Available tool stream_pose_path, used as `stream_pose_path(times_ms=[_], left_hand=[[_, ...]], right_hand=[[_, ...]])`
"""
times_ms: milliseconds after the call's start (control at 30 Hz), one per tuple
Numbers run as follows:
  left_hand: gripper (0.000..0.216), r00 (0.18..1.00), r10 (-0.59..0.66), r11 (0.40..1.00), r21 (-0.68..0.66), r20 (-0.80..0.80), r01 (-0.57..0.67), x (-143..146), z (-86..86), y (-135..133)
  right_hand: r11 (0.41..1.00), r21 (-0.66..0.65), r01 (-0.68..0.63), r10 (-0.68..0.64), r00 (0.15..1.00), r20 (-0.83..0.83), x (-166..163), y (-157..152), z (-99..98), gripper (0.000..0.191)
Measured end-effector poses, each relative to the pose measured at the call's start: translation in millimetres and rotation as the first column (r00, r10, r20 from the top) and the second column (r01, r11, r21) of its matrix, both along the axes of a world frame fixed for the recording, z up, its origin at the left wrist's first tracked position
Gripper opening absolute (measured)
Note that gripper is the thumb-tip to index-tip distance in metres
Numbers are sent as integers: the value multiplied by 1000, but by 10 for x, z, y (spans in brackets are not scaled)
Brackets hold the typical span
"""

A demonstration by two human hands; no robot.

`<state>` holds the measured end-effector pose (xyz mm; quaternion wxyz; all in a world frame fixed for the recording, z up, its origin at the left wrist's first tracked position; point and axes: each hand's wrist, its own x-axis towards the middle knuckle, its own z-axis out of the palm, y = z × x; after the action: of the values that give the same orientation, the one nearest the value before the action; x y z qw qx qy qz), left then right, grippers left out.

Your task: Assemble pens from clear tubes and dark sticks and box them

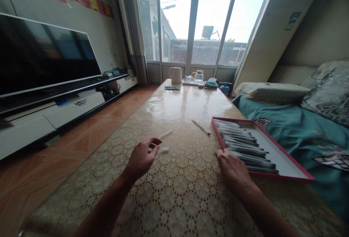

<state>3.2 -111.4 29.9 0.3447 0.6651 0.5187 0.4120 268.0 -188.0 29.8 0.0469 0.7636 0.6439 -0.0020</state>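
Observation:
My left hand [142, 157] is closed in a pinch above the patterned tabletop. A translucent white pen tube [166, 134] extends from its fingers. Just beyond the thumb is a short white piece [164, 150]; whether it is touched or lies on the table is unclear. My right hand [233, 168] is closed at the near left side of a red-rimmed box [289, 160]. A small dark tip shows at its fingertips, seemingly a pen's, mostly hidden. Inside the box lies a row of clear pens with dark ends [242, 140]. One loose pen [201, 127] rests left of the box.
At the table's far end stand a beige pitcher [176, 75], a glass jar [199, 76], a tissue pack [211, 83] and some dark pens [172, 88]. A sofa with a teal cover [294, 124] borders the right side. A television [46, 53] stands left.

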Motion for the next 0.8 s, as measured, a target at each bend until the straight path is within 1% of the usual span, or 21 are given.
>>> stream_pose_path(times_ms=[67, 133, 167, 233, 267, 367, 500, 567, 667, 733, 800], left_hand=[[13, 995, -48, 999, 20, -89, 50, -10, 66, 46], [12, 961, -49, 996, 64, -271, 68, -23, 77, 165], [15, 920, -21, 993, 102, -390, 66, -27, 64, 243], [23, 785, 59, 983, 172, -616, 61, -21, 10, 412], [23, 763, 79, 982, 181, -642, 51, -10, -25, 491], [17, 734, 91, 984, 174, -673, 37, 50, -139, 663], [6, 749, 74, 988, 148, -659, 33, 137, -239, 738], [7, 778, 67, 989, 143, -624, 29, 161, -242, 741], [9, 843, 68, 989, 150, -534, 15, 181, -186, 717], [7, 884, 60, 989, 147, -464, 10, 206, -132, 659], [10, 934, 11, 994, 103, -357, 27, 257, -94, 545]], right_hand=[[999, -33, 9, -9, 1000, 8, 5, 3, 12, 31], [999, -50, 21, -20, 999, 26, -13, 10, 1, 33], [998, -54, 25, -23, 999, 34, -27, 13, -11, 34], [998, -55, 33, -30, 999, 45, -55, 17, -35, 33], [998, -53, 36, -33, 998, 48, -67, 17, -45, 33], [998, -44, 55, -53, 997, 47, -89, 7, -64, 34], [995, -34, 95, -93, 995, 44, -106, -14, -73, 38], [994, -33, 109, -107, 994, 37, -113, -13, -78, 38], [993, -34, 109, -108, 994, 24, -114, 11, -91, 37], [995, -28, 94, -94, 996, 5, -118, 42, -105, 38], [997, -16, 74, -75, 997, -21, -137, 84, -123, 38]])
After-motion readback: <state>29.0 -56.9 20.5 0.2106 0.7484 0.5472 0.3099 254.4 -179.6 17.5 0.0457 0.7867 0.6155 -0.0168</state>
